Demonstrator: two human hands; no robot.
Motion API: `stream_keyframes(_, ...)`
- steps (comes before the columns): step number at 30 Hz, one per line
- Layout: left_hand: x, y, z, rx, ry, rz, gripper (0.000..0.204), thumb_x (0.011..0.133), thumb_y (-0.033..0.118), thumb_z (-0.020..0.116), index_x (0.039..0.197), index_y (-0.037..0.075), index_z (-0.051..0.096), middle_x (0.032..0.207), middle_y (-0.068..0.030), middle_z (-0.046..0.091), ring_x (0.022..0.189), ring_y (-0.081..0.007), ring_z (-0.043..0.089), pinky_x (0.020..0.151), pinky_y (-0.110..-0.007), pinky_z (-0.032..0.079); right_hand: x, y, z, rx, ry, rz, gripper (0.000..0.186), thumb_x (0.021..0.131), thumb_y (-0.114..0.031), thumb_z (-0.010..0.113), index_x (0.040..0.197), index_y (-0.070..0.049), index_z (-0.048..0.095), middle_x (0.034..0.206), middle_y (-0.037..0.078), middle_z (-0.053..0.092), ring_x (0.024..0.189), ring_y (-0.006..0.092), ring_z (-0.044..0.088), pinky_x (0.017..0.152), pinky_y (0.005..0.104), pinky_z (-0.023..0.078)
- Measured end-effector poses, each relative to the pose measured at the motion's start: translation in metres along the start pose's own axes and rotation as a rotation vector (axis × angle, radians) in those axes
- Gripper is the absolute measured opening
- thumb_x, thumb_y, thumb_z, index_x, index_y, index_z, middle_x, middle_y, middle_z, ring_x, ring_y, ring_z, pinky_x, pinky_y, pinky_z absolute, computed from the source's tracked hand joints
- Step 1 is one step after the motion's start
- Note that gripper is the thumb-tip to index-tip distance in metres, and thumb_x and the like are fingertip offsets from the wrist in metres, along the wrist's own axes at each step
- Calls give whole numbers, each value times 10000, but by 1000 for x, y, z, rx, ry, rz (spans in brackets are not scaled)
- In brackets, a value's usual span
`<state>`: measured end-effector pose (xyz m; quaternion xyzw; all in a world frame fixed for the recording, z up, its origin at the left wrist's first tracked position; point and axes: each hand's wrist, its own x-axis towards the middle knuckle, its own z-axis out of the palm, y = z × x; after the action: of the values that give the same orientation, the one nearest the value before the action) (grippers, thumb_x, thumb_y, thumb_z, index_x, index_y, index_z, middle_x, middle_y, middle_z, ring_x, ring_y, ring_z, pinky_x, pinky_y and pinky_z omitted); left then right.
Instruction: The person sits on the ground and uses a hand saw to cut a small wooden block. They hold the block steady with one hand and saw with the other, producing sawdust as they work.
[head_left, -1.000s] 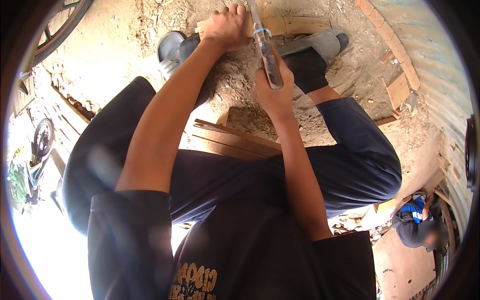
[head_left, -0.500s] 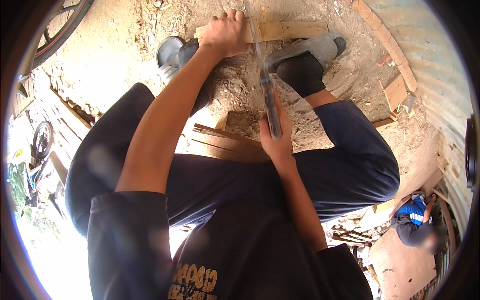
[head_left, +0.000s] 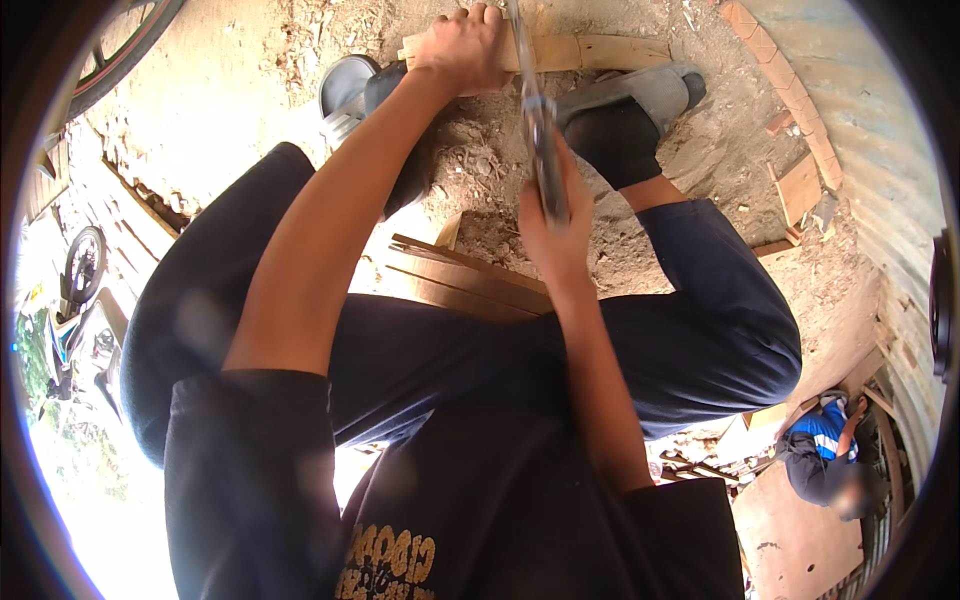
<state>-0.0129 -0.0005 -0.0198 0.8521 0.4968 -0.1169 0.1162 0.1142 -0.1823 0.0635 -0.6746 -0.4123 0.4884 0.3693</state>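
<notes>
A narrow wooden board (head_left: 620,52) lies crosswise at the far side, by my feet. Over its left part my left hand (head_left: 462,50) is closed, pressing and gripping it from above. My right hand (head_left: 562,215) is wrapped round the dark handle of a handsaw (head_left: 545,150). The saw's thin blade points away from me and crosses the board just right of my left hand. Motion blurs the blade, and its far end runs out of the picture. How deep it sits in the wood I cannot tell.
My sandalled feet (head_left: 640,100) flank the blade near the board. Stacked wooden planks (head_left: 465,280) lie between my legs. Curved wooden pieces (head_left: 790,90) line a corrugated metal wall (head_left: 870,110) at right. Another person (head_left: 820,445) is at lower right; a motorbike (head_left: 85,310) stands at left.
My right hand has pushed the saw forward, away from me, across the board. The left hand stays on the board. The whole view has shifted slightly.
</notes>
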Motion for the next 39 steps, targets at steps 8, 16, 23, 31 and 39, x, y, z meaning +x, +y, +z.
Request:
stream_keyframes(8, -1, 6, -12, -82, -48, -44, 613, 719, 401, 765, 1079, -6, 482, 1128, -217, 601, 1061, -369, 620, 912, -449, 506, -37, -4, -16, -44, 87, -156, 552, 790, 12, 540, 1340, 20, 493, 977, 250, 647, 892, 362, 660, 773, 398, 501)
stream_keyframes(16, 5, 4, -5, -81, -37, -12, 623, 735, 415, 743, 1090, -22, 475, 1124, -220, 601, 1041, -366, 632, 892, -442, 517, -1, -41, -13, -166, 11, -44, 555, 783, 16, 547, 1331, 54, 475, 917, 268, 643, 840, 407, 654, 770, 415, 513)
stream_keyframes(23, 2, -1, -8, -93, -15, -18, 612, 751, 432, 725, 1086, -17, 479, 1131, -213, 599, 1078, -358, 615, 907, -443, 508, -23, -21, -16, -77, 6, -63, 593, 759, 57, 567, 1340, 89, 454, 1020, 262, 647, 900, 356, 675, 806, 363, 521)
stream_keyframes(31, 4, 1, -13, -103, -57, -17, 611, 753, 437, 723, 1082, -18, 483, 1131, -211, 602, 1073, -369, 615, 901, -441, 510, -56, -23, -15, -159, 89, -82, 529, 816, 21, 496, 1345, 28, 496, 1053, 226, 671, 832, 181, 678, 730, 282, 509)
stream_keyframes(39, 2, -2, -3, -135, 23, -2, 568, 754, 385, 715, 1089, -9, 479, 1131, -222, 604, 1070, -374, 615, 910, -440, 508, 1, -36, -11, -130, -40, 17, 580, 801, 31, 530, 1376, 31, 452, 1148, 228, 646, 940, 315, 691, 802, 348, 525)
